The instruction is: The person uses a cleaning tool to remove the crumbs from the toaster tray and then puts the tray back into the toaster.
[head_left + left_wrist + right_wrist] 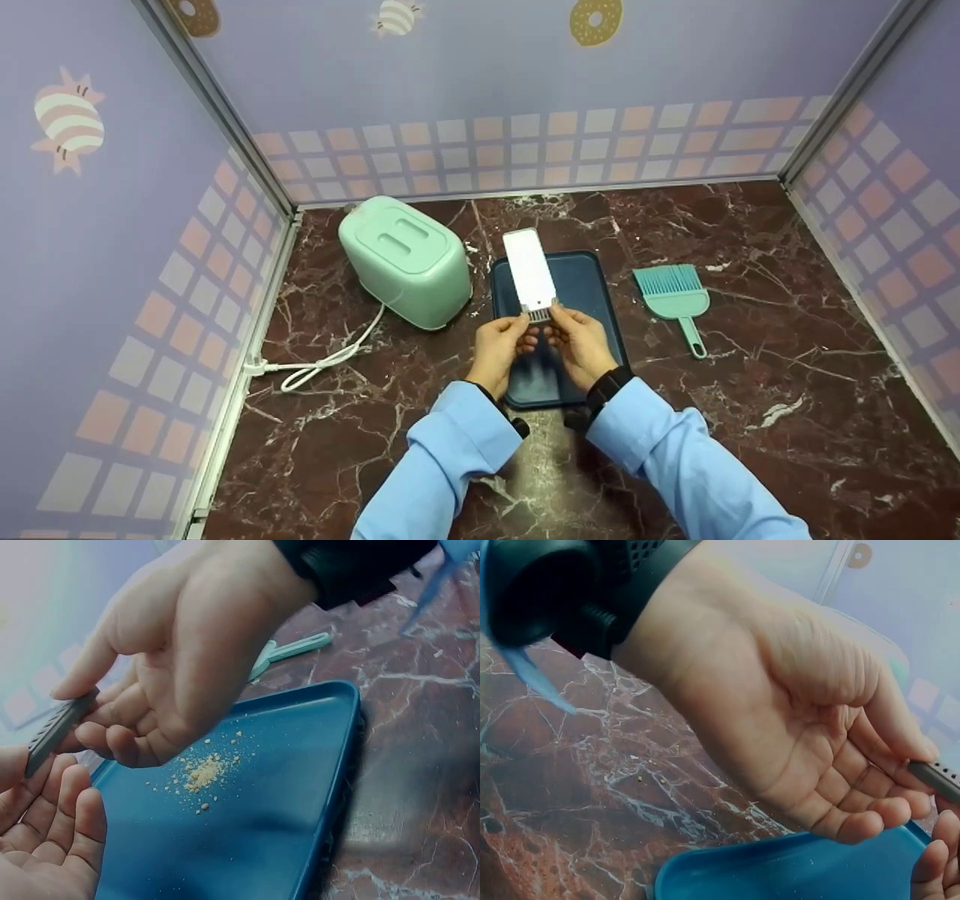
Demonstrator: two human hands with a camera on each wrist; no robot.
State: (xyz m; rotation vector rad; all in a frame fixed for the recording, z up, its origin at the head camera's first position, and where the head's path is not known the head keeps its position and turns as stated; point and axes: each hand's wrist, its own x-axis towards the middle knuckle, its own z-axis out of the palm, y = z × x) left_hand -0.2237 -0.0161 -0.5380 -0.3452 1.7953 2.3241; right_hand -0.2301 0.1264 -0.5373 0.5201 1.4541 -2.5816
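Both hands hold a toaster crumb tray (531, 270), a long flat bright plate with a slotted grey end. My left hand (497, 345) pinches the near left corner between thumb and fingers, and my right hand (581, 341) pinches the near right corner. The plate points away from me, tilted, over a dark blue rectangular tray (589, 281). In the left wrist view, a small heap of pale crumbs (202, 772) lies on the blue tray under the hands. The slotted grey end shows edge-on there.
A mint-green toaster (420, 277) with a lidded top stands left of the blue tray. Its white cord (330, 362) runs to the left wall. On the right lies a small green brush (679, 300). Tiny crumbs (652, 769) dot the marbled tabletop. Panels enclose three sides.
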